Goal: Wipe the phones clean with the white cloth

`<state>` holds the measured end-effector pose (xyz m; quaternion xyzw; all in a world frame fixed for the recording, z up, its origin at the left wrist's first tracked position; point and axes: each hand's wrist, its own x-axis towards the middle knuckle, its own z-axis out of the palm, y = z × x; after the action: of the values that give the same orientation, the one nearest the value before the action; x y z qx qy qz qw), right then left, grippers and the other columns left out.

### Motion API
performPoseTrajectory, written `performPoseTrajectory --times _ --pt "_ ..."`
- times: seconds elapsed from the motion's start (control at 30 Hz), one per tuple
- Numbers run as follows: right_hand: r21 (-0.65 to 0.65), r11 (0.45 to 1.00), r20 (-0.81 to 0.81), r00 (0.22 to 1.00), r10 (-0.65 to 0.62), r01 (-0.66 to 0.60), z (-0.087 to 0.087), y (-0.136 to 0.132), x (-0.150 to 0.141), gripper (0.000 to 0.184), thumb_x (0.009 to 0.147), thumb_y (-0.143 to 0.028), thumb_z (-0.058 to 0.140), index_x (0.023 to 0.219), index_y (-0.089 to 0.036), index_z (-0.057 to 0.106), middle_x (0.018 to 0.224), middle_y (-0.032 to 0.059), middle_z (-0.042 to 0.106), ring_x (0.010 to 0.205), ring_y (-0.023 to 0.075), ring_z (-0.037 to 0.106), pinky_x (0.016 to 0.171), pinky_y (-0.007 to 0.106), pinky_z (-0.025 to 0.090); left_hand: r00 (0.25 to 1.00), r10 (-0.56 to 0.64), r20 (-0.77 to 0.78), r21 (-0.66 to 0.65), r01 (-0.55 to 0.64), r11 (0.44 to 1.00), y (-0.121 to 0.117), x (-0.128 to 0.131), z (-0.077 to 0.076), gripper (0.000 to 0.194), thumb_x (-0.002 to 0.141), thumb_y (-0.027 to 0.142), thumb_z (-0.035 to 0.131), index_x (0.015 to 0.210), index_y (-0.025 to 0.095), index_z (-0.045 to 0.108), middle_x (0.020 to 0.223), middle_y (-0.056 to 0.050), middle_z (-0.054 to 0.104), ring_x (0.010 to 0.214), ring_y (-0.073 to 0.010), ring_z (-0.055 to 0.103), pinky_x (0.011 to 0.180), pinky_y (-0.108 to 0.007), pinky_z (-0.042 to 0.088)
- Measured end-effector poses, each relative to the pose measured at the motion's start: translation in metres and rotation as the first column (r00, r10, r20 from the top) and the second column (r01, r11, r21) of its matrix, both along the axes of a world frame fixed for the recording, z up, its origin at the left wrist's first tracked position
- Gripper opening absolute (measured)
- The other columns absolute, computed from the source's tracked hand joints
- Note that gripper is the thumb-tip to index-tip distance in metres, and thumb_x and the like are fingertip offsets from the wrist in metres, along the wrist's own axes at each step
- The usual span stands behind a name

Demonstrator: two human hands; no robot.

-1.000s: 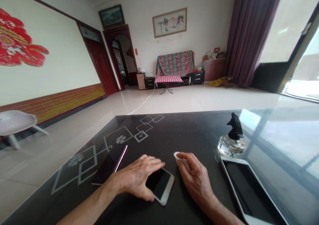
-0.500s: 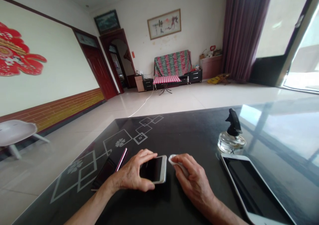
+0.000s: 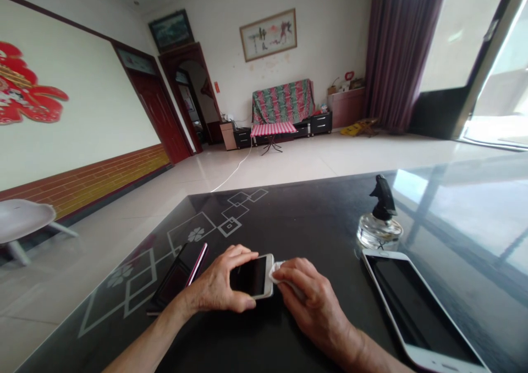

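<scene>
The left hand (image 3: 220, 282) is clamped on a small white-framed phone with a dark glass screen (image 3: 249, 275), thumb along one long edge and fingers along the other. Facing it, the right hand (image 3: 311, 299) has its thumb and fingers pinched together on a crumpled white wad (image 3: 277, 272), which meets the phone's end between the two hands. Left of the left hand, partly behind its wrist, lies a dark glossy flat device with a pinkish edge (image 3: 175, 279). Right of the right hand lies a large white-bordered tablet with a black screen (image 3: 424, 307); beyond the tablet stands a clear, squat spray bottle with a black trigger top (image 3: 380, 227). Beneath both hands spreads a glossy black table with pale square patterns (image 3: 297, 213).
</scene>
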<state>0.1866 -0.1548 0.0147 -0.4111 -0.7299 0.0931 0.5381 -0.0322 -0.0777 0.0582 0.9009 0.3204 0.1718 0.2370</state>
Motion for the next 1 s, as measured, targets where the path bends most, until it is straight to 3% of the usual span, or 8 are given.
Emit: performPoseTrajectory --times 0.17,0.53,0.83,1.0 --pt "0.006 0.996 0.023 0.996 0.089 -0.089 0.004 -0.004 0.000 0.019 0.086 -0.014 0.052 0.097 -0.023 0.064 0.092 0.0052 0.066 0.085 0.0166 0.062 0.078 0.030 0.053 0.999 0.033 0.001 0.008 -0.033 0.999 0.004 -0.003 0.000 0.075 0.055 0.026 0.077 0.126 0.020 0.055 0.121 -0.006 0.055 0.110 -0.0275 0.050 0.102 -0.043 0.038" --pt "-0.071 0.996 -0.118 0.991 -0.057 0.049 -0.005 0.006 0.003 0.013 0.087 -0.017 0.053 0.094 -0.023 0.063 0.090 0.0042 0.065 0.083 0.0158 0.063 0.076 0.026 0.052 0.998 -0.051 0.027 -0.056 0.052 0.997 -0.008 0.005 0.003 0.076 0.054 0.028 0.078 0.126 0.021 0.055 0.117 -0.005 0.056 0.107 -0.0268 0.051 0.100 -0.041 0.040" --pt "0.024 0.993 0.029 0.993 0.114 -0.115 0.003 -0.005 -0.001 0.022 0.087 -0.012 0.050 0.103 -0.023 0.061 0.095 0.0063 0.063 0.087 0.0168 0.061 0.078 0.030 0.053 0.999 0.021 0.027 -0.019 -0.020 1.000 0.004 -0.005 -0.002 0.073 0.056 0.028 0.076 0.126 0.022 0.056 0.120 -0.005 0.056 0.110 -0.0276 0.051 0.101 -0.042 0.038" --pt "-0.016 0.997 -0.036 0.997 0.071 -0.071 0.003 -0.001 0.001 0.018 0.088 -0.014 0.051 0.099 -0.023 0.061 0.092 0.0050 0.063 0.083 0.0154 0.062 0.075 0.027 0.053 0.999 -0.009 0.042 -0.043 0.011 0.999 0.001 -0.002 0.000 0.072 0.056 0.029 0.076 0.125 0.021 0.056 0.119 -0.005 0.057 0.109 -0.0277 0.051 0.101 -0.042 0.039"
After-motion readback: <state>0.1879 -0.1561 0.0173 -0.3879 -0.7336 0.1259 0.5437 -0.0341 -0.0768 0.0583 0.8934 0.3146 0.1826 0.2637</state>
